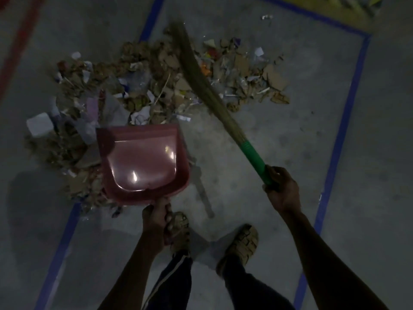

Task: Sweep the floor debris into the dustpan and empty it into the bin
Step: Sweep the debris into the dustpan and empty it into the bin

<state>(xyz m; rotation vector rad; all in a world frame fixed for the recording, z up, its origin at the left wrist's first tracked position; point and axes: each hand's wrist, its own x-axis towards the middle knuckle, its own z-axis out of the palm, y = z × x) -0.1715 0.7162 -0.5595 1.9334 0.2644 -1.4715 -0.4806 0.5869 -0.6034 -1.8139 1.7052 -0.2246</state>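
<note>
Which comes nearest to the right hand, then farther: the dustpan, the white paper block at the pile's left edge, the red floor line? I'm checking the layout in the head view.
From the right hand:
1. Dustpan, to its left, held by the left hand.
2. White paper block, at the debris pile's left edge.
3. Red floor line, far upper left.

Bare forearms, dark side-striped trousers [176, 280], tan strapped sandals [242, 242].

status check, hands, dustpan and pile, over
Left hand grips red dustpan handle; right hand grips broom. Dustpan empty, mouth at debris pile. Bin not in view.
</note>
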